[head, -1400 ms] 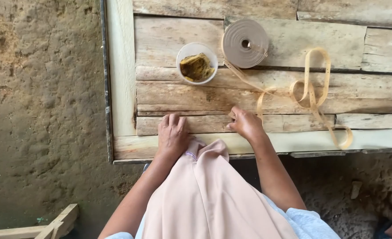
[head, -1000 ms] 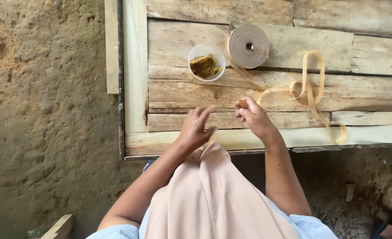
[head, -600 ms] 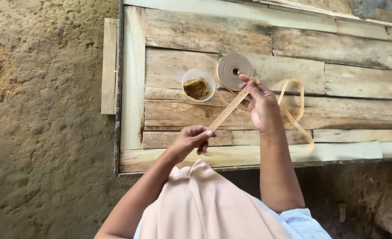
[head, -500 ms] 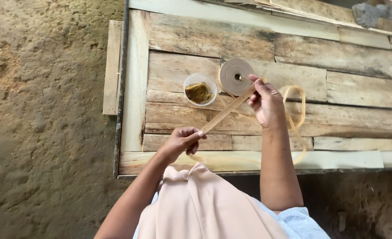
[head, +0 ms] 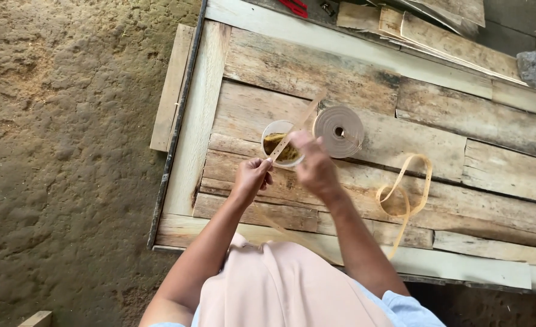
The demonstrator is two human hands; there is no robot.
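Over the plank table (head: 365, 79), both hands have come together above the cup (head: 278, 145); half a second ago they stretched the strip (head: 292, 134) apart. The left hand (head: 251, 177) pinches the strip's lower end; the right hand (head: 314, 166) is blurred, its fingers closed on the strip beside the roll (head: 338, 131).

Your tan strip (head: 287, 140), thin and flat, pinched taut, slanting across the clear cup (head: 282, 143) of brown paste, loose loops trailing right, roll (head: 338, 131) just beside the cup

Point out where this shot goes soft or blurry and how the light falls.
Head view: right hand is motion-smeared over the clear cup; left hand and strip are sharper; plank table and tape roll sit in soft, even daylight without glare.
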